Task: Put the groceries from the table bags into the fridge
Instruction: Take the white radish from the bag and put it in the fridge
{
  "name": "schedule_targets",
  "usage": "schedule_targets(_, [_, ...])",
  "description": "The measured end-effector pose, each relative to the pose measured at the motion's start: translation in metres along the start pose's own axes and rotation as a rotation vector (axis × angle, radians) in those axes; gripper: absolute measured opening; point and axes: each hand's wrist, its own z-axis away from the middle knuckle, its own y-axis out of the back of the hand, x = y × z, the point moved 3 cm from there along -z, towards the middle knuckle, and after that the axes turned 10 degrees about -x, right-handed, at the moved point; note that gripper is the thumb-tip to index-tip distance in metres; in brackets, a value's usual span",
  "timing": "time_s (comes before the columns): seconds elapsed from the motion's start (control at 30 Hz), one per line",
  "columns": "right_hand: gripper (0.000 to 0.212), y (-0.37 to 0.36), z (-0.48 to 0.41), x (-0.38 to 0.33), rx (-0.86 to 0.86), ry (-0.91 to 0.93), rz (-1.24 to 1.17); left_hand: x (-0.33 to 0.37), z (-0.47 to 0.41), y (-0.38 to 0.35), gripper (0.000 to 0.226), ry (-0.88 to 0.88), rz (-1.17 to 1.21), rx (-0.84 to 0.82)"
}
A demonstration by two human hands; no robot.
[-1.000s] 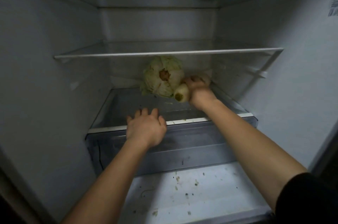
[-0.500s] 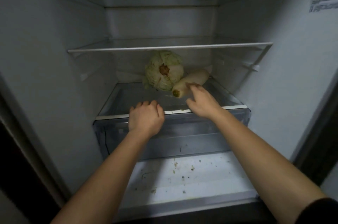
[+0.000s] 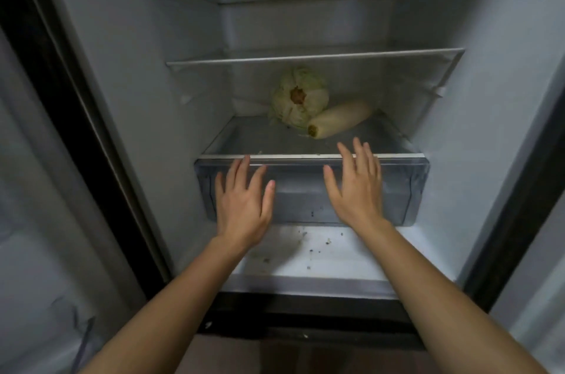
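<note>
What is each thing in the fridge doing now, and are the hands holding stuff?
Fridge, open.
Drawer, looks pushed in.
Cabbage, resting on the shelf, stem end facing out.
Radish, lying on its side, seems to touch the cabbage.
Left hand, open, holding nothing, in front of the drawer.
Right hand, open, holding nothing.

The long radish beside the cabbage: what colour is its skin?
The radish is creamy white; the head view shows it.
</note>
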Motion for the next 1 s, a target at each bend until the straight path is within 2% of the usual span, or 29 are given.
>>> schedule_targets(0.2, [0.066,-0.04,0.055,-0.051,-0.108,0.154,0.03,-0.019,0.076,0.018,0.053,0.047,-0.112,0.006])
schedule_targets(0.3, [0.066,-0.036,0.074,-0.071,-0.112,0.179,0.014,-0.025,0.103,0.041,0.055,0.099,-0.102,0.022])
schedule_targets(0.47, [0.068,-0.012,0.105,-0.114,-0.1,0.189,-0.021,-0.028,0.156,0.093,0.05,0.074,-0.077,0.088])
schedule_targets(0.6, [0.068,-0.006,0.155,-0.176,-0.061,0.235,-0.088,-0.052,0.233,0.146,0.047,0.041,-0.07,0.164])
schedule_targets(0.73, [0.071,-0.018,0.234,-0.269,-0.037,0.321,-0.195,-0.104,0.347,0.209,0.046,0.069,-0.162,0.226])
schedule_targets(0.8, [0.072,-0.029,0.28,-0.326,-0.059,0.383,-0.243,-0.14,0.411,0.246,0.046,0.154,-0.231,0.22])
schedule_targets(1.0, [0.071,-0.051,0.416,-0.519,-0.25,0.675,-0.36,-0.243,0.615,0.365,0.057,0.605,-0.471,0.033])
